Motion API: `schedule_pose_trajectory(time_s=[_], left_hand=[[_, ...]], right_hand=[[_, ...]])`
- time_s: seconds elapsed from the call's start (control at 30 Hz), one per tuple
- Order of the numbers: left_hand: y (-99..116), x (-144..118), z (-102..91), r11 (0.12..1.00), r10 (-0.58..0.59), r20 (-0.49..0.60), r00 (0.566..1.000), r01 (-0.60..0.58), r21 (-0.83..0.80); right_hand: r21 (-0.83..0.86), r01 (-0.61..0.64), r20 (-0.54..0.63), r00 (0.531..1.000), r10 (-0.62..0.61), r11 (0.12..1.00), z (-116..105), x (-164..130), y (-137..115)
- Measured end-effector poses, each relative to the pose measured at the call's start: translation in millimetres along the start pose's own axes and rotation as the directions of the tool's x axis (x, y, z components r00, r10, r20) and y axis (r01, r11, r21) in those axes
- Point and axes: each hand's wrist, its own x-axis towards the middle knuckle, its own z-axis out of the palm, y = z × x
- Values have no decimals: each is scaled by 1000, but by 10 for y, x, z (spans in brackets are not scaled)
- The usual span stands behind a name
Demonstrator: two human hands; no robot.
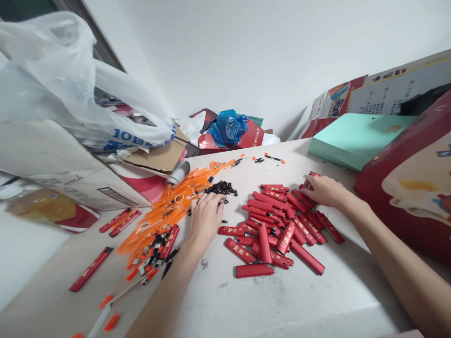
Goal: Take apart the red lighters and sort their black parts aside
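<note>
So there's a big heap of red cases (265, 244) with gold lettering on some of them, sitting right of centre on a pale counter (218, 305). The right hand (321, 190) is at the far right edge of that heap, thumb and fingers bent in against the red cases there — can't tell if it's actually got a grip on one. The left hand (207, 213) is palm down with curled fingers, right at the near edge of a little pile of black pieces (222, 188); its fingertips are partly hidden, so no idea whether it's pinching anything. Left of that hand there's a long spread of orange strips (172, 206), with a few more red cases lying at the near left. Around the edges: a white plastic bag (59, 80) above a cardboard box (52, 159) on the left, a crumpled blue bag (228, 127) at the far side, and a mint-green box (355, 134) far right.
</note>
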Motion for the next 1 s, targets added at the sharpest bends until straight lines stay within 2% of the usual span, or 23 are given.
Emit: schedule_pose_trajectory(time_s=[0.13,0.23,0.3,0.37,0.47,0.53,0.73,0.9,1.0], left_hand=[[36,25,-49,993,-42,-53,998,35,-116],[62,46,-87,949,-56,-108,993,20,-315],[64,57,-95,867,-75,-111,991,10,-499],[63,65,-91,743,-109,-94,990,18,-670],[80,71,-88,567,-151,-52,987,44,-823],[118,64,-98,504,-156,-27,987,56,-862],[343,-28,-144,399,-150,51,987,107,-911],[519,-118,-180,356,-109,80,991,114,-927],[585,-147,-214,336,-114,63,991,98,-937]], right_hand=[[22,-22,-60,998,23,1000,-27,-25,-39],[74,30,-178,984,-16,997,-62,-54,-91],[158,116,-256,964,-73,981,-87,-82,-141],[260,234,-334,932,-140,937,-102,-114,-200],[358,397,-441,870,-222,845,-93,-157,-291],[377,467,-483,836,-261,800,-72,-183,-351],[397,621,-517,760,-395,675,-52,-378,-576],[419,731,-470,682,-560,539,-39,-584,-777],[441,753,-454,656,-603,488,-2,-631,-848]])
